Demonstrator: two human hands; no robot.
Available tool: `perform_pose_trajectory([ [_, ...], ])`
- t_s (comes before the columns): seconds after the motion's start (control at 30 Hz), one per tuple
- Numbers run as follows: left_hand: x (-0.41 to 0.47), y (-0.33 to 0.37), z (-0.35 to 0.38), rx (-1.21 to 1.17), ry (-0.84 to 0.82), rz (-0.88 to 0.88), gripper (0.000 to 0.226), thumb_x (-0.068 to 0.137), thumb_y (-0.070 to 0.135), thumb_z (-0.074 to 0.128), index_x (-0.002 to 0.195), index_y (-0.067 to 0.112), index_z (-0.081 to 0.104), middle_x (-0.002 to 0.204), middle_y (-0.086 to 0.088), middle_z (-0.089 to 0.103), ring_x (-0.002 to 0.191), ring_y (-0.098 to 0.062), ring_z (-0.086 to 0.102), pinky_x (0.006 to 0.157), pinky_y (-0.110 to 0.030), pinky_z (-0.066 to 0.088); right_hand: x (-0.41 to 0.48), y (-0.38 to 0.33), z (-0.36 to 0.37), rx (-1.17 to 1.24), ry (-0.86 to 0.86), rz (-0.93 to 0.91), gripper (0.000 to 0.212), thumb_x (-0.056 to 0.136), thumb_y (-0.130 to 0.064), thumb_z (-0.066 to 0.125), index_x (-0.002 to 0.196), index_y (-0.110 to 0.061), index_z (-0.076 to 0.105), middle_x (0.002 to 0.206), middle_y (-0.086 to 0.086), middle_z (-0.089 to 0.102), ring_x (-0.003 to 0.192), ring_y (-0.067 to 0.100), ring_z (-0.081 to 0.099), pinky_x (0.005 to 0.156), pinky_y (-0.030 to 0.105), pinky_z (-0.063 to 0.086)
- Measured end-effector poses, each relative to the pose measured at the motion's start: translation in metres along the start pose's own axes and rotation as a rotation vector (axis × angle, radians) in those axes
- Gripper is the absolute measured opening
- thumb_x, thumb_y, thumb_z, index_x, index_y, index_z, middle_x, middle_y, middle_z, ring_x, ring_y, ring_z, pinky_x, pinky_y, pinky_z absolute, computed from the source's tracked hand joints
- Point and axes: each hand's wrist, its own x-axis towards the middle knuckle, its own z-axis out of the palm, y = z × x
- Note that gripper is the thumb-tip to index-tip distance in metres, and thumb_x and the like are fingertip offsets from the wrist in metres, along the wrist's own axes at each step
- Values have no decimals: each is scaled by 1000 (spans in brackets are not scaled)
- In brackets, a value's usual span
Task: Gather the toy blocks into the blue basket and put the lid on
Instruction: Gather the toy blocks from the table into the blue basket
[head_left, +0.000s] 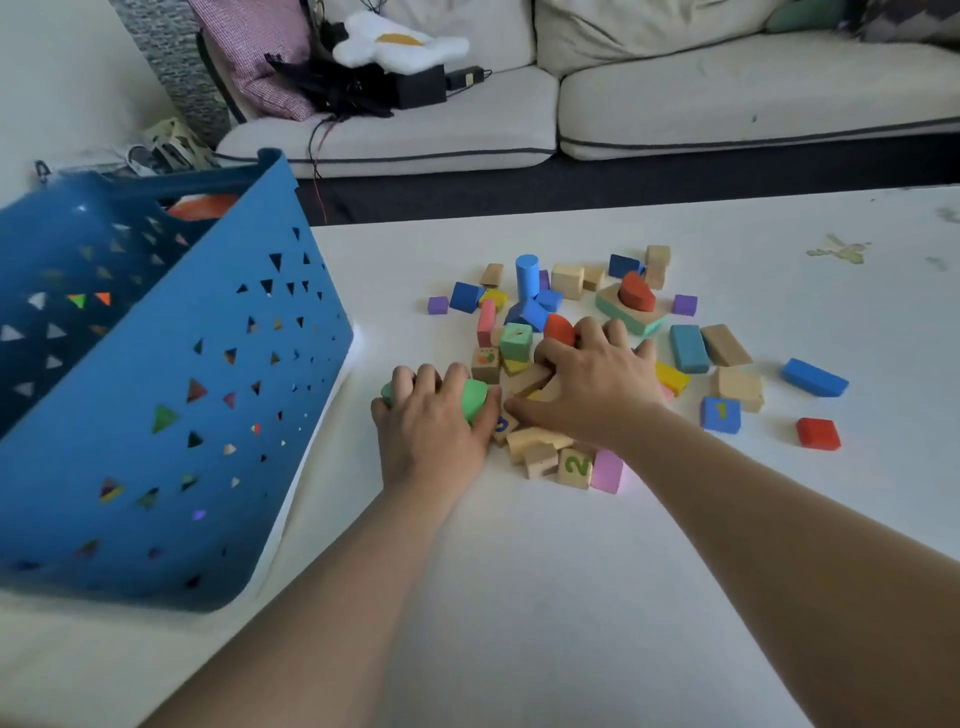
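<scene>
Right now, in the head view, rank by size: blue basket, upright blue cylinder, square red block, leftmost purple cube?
1. blue basket, largest, also nearest the camera.
2. blue cylinder and red block: too alike to rank.
3. purple cube, smallest.

the near half of the desk (545, 597) lies open around both forearms, with wide room to pass; the blue basket (156, 415) stands tilted and walls off the left side; only a narrow lane of desk runs between its wall and the left hand (431, 421), which covers a green block (475, 402); the blocks (524, 322) crowd the middle, the right hand (597, 384) dug into them; to the right a red block (818, 434) and a blue block (814, 378) lie apart, with open gaps between; the far right corner carries only stains (839, 249)
</scene>
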Motion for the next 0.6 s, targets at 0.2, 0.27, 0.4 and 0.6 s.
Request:
perform_pose_trajectory([
  [0.2,-43,1,-21,-48,-37,-40,39,96,61,36,97,25,51,85,4,59,84,-18,53,61,-32,39,-38,-11,-6,-19,9,-19,73,64,-94,34,108,-39,53,99,-3,40,106,23,40,83,48,39],
  [0.27,-52,0,-28,-59,-44,-47,37,95,60,37,97,24,50,87,3,59,84,-19,54,60,-32,36,-47,-15,-8,19,0,-16,71,65,-91,44,113,-39,50,103,-4,45,108,22,41,84,47,41],
  [0.4,-63,0,-36,-42,-74,-60,33,95,55,48,106,24,50,94,1,57,91,-21,54,62,-32,32,-57,-19,-11,100,-9,-20,67,74,-77,59,125,-37,42,111,-7,56,111,21,44,82,43,45],
  [0.6,-70,4,-42,-57,-103,-67,33,96,49,54,116,23,47,100,-1,56,94,-20,52,63,-32,34,-69,-21,-10,41,105,-68,55,85,-68,57,122,-31,40,103,-4,59,103,22,49,62,34,41],
])
